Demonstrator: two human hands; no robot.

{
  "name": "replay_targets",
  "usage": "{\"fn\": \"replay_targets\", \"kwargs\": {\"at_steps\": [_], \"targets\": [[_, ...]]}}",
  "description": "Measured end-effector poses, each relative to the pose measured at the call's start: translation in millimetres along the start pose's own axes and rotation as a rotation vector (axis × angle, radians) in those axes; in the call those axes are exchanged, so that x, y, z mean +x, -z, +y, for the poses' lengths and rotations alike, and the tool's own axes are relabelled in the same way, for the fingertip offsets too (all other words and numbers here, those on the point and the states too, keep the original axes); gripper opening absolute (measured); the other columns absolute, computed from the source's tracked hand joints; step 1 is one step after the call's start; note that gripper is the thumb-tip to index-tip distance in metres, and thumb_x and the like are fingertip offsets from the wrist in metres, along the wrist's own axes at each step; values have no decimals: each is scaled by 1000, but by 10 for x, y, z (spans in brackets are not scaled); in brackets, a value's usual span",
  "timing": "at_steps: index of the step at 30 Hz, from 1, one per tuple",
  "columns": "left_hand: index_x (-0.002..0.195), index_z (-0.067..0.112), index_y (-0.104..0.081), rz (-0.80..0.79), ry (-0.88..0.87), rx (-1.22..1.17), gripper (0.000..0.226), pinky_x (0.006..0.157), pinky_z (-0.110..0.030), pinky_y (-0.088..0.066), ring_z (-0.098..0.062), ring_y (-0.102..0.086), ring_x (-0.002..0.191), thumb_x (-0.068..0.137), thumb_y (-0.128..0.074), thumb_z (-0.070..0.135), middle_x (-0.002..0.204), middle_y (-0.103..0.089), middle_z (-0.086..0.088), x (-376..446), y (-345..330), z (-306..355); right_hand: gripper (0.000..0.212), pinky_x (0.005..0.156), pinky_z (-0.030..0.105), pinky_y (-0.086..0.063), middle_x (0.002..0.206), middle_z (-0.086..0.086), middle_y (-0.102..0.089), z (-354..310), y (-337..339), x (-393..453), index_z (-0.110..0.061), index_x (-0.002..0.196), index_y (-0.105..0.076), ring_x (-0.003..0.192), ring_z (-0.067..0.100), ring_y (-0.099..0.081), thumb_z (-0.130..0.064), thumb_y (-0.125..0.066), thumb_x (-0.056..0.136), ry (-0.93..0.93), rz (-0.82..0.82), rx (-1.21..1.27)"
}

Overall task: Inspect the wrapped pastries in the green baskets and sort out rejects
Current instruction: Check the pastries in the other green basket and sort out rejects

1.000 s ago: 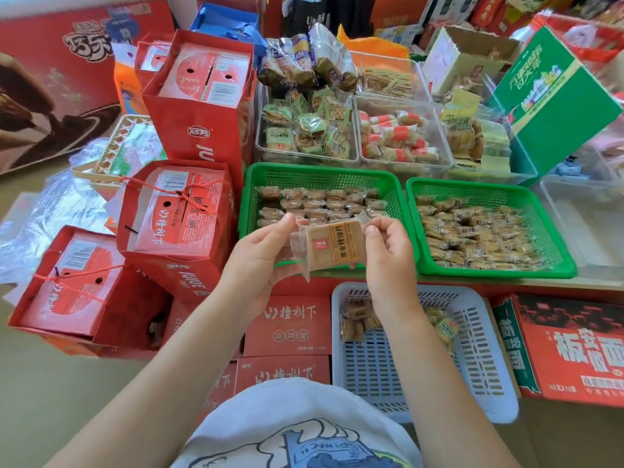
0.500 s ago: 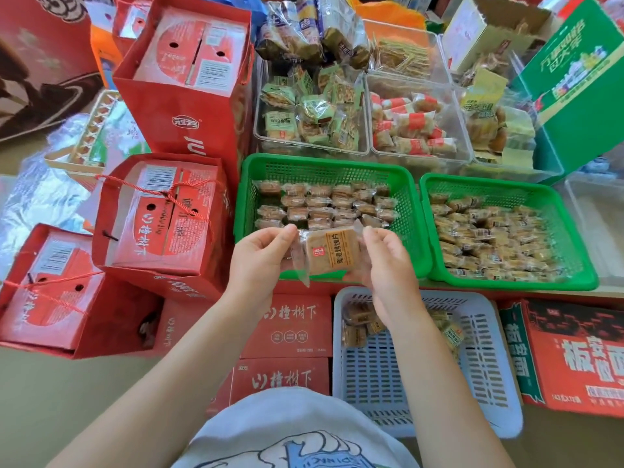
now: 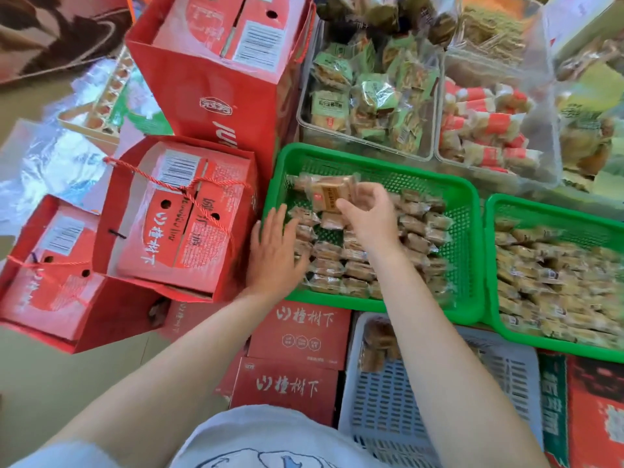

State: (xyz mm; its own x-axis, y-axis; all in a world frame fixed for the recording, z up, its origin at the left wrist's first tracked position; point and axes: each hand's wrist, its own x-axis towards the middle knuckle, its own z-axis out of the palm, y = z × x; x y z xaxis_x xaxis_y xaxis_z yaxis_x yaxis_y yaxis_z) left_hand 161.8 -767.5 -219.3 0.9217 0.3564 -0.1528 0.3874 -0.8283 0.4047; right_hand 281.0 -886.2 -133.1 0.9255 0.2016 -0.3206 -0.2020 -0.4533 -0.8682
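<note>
The person's forearms are bare to the elbow, with no sleeves, watch or rings showing on the left hand or the right hand. At six o'clock sits a pale grey-white garment printed with a blue-outlined drawing.

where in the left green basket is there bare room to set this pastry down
Left green basket: bare mesh along the far wall and the right side. Packed pastry rows crowd its middle and near edge. The right hand holds the pastry over the far-left corner.
</note>
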Motion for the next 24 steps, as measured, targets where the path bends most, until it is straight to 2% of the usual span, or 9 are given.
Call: {"fn": "replay_targets", "kwargs": {"at_steps": [2, 3, 8, 10, 13, 15, 17, 20, 24], "targets": [[155, 14, -30, 15, -34, 47, 71, 125, -46, -7, -23, -5, 155, 94, -54, 42, 167, -12, -9, 27, -39, -89, 25, 69, 7, -44, 101, -6, -61, 9, -188, 190, -18, 108, -54, 88, 6, -59, -12, -71, 91, 92, -55, -87], [153, 12, -34, 37, -31, 0, 69, 124, -44, -9, -23, -8, 155, 92, -55, 38, 167, -16, -9, 29, -44, -126, 27, 67, 7, -42, 102, -3, -61, 49, -269, 278, -16, 111, -53, 89, 10, -59, -11, -70, 91, 145, -81, -166], [148, 7, -41, 58, -5, -48, 67, 123, -47, -22, -25, -15, 154, 88, -59, 29, 164, -25, -12, 31, -84, -149, 26, 62, 36, -43, 89, 6, -55, 343, -580, 613, -10, 99, -45, 81, 27, -54, 5, -61, 85, 463, -172, -766], [148, 6, -41, 65, -7, -63, 68, 122, -47, -23, -25, -16, 153, 87, -61, 28, 163, -26, -12, 26, -81, -148, 29, 62, 39, -46, 87, 10, -52, 455, -661, 682, -7, 98, -54, 80, 30, -51, 11, -63, 77, 571, -165, -924], [147, 6, -43, 78, -25, -56, 67, 122, -46, -23, -26, -17, 153, 86, -61, 28, 162, -28, -12, 16, -90, -156, 32, 62, 36, -33, 88, 12, -49, 560, -702, 723, -8, 102, -67, 84, 31, -49, 9, -67, 75, 643, -135, -1070], [147, 7, -42, 70, -21, -46, 67, 123, -46, -22, -25, -15, 154, 87, -59, 29, 163, -28, -12, 19, -96, -153, 31, 65, 37, -30, 90, 11, -47, 517, -691, 710, -12, 107, -71, 87, 33, -49, 4, -65, 80, 659, -132, -1074], [147, 8, -43, 62, -21, -23, 66, 123, -45, -21, -25, -13, 154, 87, -58, 31, 163, -28, -11, 23, -94, -150, 27, 63, 37, -36, 89, 10, -47, 439, -666, 671, -11, 110, -70, 84, 31, -49, 0, -61, 87, 656, -109, -996], [140, 14, -53, 44, -65, 84, 59, 118, -50, -27, -30, -13, 153, 86, -55, 36, 161, -33, -7, 32, -96, -159, 16, 62, 37, -48, 96, 12, -58, 380, -611, 562, -6, 110, -63, 84, 32, -59, -13, -54, 97, 483, -144, -898], [138, 23, -59, -38, -88, 201, 54, 113, -52, -28, -34, -4, 153, 91, -44, 45, 155, -45, 1, 42, -88, -137, 20, 67, 35, -46, 116, 13, -56, 458, -633, 446, -6, 113, -58, 96, 34, -62, -19, -59, 98, 240, -220, -1009]]}}
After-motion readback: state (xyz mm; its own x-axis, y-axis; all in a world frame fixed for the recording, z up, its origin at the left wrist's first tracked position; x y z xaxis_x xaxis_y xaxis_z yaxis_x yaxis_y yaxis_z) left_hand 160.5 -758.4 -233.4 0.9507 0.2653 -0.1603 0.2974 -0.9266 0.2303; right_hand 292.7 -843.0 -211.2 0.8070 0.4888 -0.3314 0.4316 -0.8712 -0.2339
